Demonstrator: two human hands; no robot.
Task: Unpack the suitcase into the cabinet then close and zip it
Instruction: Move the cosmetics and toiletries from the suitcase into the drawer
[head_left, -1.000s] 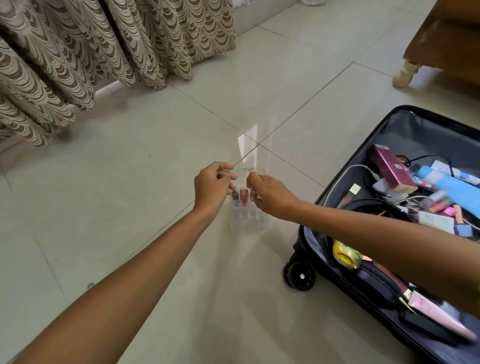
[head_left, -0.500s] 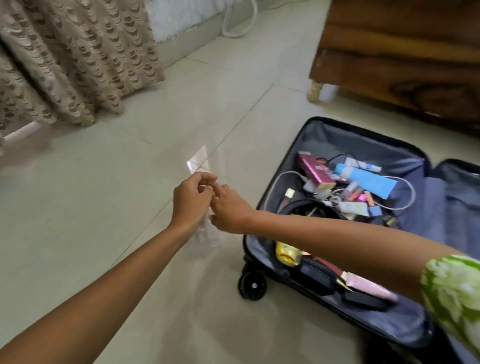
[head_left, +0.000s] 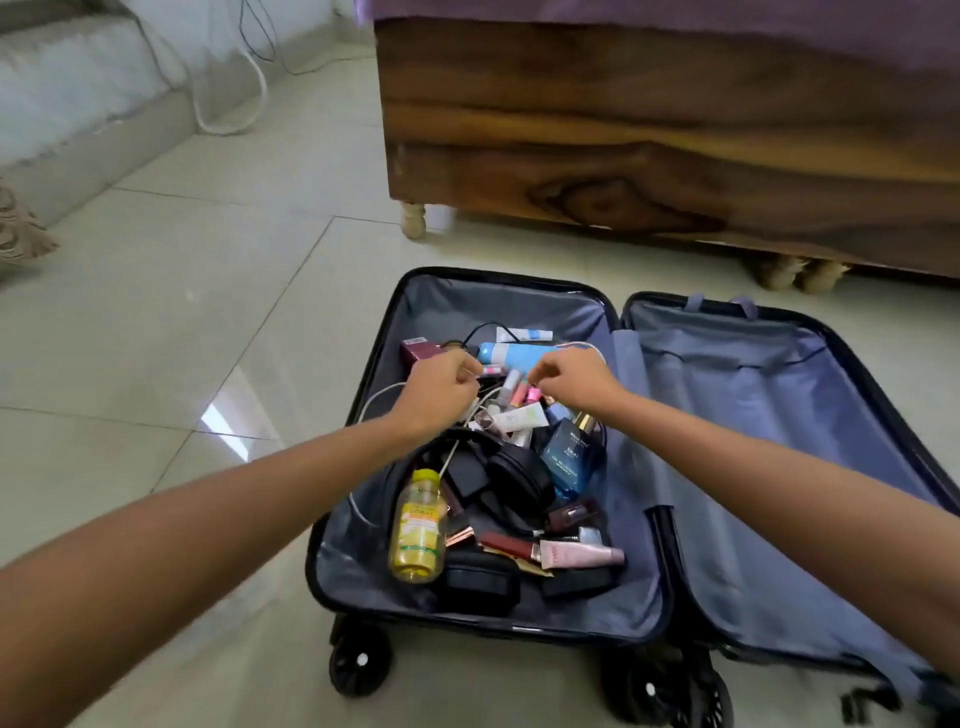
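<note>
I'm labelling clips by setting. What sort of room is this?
Probably a bedroom: a wooden bed frame under a purple bed cover, a tiled floor, and an open suitcase of toiletries.

The suitcase (head_left: 623, 332) lies open on the tiled floor (head_left: 182, 322), just in front of a wooden bed frame (head_left: 649, 156). Both hands, left hand (head_left: 441, 387) and right hand (head_left: 571, 376), hover with curled fingers over the suitcase's left half, above a yellow bottle (head_left: 418, 525) and a blue perfume bottle (head_left: 569, 457).

suitcase (head_left: 613, 613): open on the floor (head_left: 156, 364), before the bed (head_left: 675, 156)
bottle (head_left: 420, 527): in its left half
right half: bare lining
</note>
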